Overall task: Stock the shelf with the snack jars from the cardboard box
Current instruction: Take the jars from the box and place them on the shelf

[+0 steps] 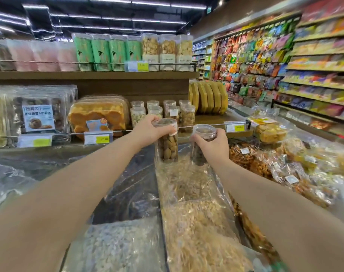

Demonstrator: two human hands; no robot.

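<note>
My left hand point(147, 129) grips a clear snack jar of brown cookies point(168, 147) near its lid, upright, just in front of the lower shelf point(210, 116). My right hand point(213, 146) holds a second clear jar with dark contents point(203, 132) beside it, fingers curled round its upper part. Behind them, several similar clear jars point(187, 114) stand in rows on the shelf, behind a wire rail. The cardboard box is not in view.
Orange packs point(97, 116) and boxed pastries point(37, 116) fill the shelf to the left; yellow boxes point(208, 97) stand at its right end. Bagged bulk snacks point(194, 222) lie below my arms. An upper shelf point(92, 74) holds green bags. Aisle shelving runs along the right.
</note>
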